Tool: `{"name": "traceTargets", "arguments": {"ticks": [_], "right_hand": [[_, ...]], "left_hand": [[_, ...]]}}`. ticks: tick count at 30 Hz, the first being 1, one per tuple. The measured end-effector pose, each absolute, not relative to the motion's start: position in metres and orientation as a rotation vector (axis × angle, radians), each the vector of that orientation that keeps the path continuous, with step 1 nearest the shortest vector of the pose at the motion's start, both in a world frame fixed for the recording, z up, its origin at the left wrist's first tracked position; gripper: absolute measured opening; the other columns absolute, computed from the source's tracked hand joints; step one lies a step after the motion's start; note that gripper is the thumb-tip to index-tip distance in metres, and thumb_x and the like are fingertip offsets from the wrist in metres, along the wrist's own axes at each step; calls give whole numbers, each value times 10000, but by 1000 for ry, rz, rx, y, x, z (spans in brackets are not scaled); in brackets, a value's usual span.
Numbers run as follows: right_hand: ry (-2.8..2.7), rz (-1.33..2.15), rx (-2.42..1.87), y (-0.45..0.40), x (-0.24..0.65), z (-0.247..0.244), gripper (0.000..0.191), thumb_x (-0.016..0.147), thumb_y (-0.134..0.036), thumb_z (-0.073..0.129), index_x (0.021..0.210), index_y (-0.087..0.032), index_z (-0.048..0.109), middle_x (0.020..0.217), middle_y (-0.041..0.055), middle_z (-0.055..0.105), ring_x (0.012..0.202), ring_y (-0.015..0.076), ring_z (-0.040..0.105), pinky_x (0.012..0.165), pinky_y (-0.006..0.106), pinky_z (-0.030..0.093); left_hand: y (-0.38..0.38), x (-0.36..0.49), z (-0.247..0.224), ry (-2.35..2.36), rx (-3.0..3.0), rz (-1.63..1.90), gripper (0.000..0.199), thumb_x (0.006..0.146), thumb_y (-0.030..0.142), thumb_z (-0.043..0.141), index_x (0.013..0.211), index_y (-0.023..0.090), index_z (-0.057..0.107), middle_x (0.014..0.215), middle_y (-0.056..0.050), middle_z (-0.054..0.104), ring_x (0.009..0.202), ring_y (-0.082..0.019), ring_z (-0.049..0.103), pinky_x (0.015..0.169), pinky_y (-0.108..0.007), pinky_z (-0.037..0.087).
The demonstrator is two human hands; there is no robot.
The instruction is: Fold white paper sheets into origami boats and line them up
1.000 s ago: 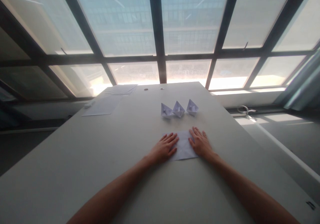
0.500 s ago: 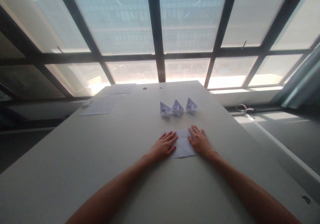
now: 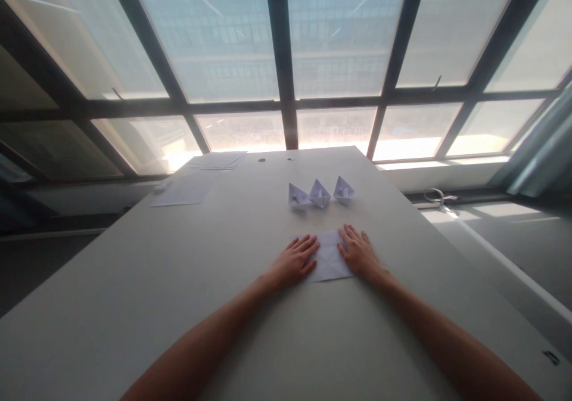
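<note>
A creased sheet of white paper lies flat on the white table in front of me. My left hand rests palm down on its left side, fingers stretched out. On its right side lies my right hand, also flat with the fingers spread. Parts of the sheet's left and right edges are hidden under the hands. Just beyond it stand three folded paper boats: a left one, a middle one and a right one.
Further left on the table are a loose white sheet and a stack of papers. Two small round spots, one of them a cable hole, show near the far edge. Dark-framed windows rise behind the table; a curtain hangs at right.
The whole view has shifted slightly, so everything sits a little further right. Both hands stay flat on the paper, and the boats have not moved on the table.
</note>
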State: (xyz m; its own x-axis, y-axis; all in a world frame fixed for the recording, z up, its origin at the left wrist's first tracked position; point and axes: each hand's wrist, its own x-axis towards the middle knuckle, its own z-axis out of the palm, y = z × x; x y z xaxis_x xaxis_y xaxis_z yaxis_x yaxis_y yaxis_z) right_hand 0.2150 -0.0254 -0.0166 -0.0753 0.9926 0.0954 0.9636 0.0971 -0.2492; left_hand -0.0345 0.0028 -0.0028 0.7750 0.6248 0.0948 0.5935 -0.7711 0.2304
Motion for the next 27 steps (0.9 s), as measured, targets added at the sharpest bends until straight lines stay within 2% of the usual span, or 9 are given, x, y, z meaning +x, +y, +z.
{"name": "traceTargets", "arguments": {"ticks": [14,17,21,25,27], "right_hand": [[-2128,174,-1962,-26,213,-15,549,977,-356,350,1478,-134,371,1576,129,272,1459,240,197,1170,477,104],[-2128,169,-1961,-26,214,-15,548,978,-355,347,1483,-141,362,1579,126,267,1460,237,195,1170,481,104],[-2156,170,-1954,-27,214,-15,552,983,-363,331,1488,-143,355,1582,126,256,1463,239,188,1172,481,106],[-2070,32,-2058,-32,211,-11,524,967,-241,302,1459,-92,404,1568,172,268,1474,286,133,1163,546,43],[-2093,-42,-2005,-37,206,-6,525,946,-169,287,1440,-67,431,1570,179,257,1481,280,96,1170,527,20]], "left_hand": [[3,-35,-5,973,2784,240,551,1001,467,332,1509,253,327,1583,-18,264,1469,-200,207,1200,-393,163],[3,-34,-7,992,2785,230,587,997,477,328,1531,240,267,1589,-32,243,1474,-194,189,1200,-383,143],[0,-34,-6,1082,2789,186,740,979,561,308,1558,140,119,1596,-119,190,1483,-217,145,1199,-391,97],[-2,-34,-6,1157,2786,169,786,960,620,293,1552,122,155,1599,-144,161,1485,-254,121,1195,-425,88],[-2,-35,-5,1151,2790,176,758,960,622,300,1548,155,193,1603,-125,164,1486,-258,112,1195,-435,86]]}}
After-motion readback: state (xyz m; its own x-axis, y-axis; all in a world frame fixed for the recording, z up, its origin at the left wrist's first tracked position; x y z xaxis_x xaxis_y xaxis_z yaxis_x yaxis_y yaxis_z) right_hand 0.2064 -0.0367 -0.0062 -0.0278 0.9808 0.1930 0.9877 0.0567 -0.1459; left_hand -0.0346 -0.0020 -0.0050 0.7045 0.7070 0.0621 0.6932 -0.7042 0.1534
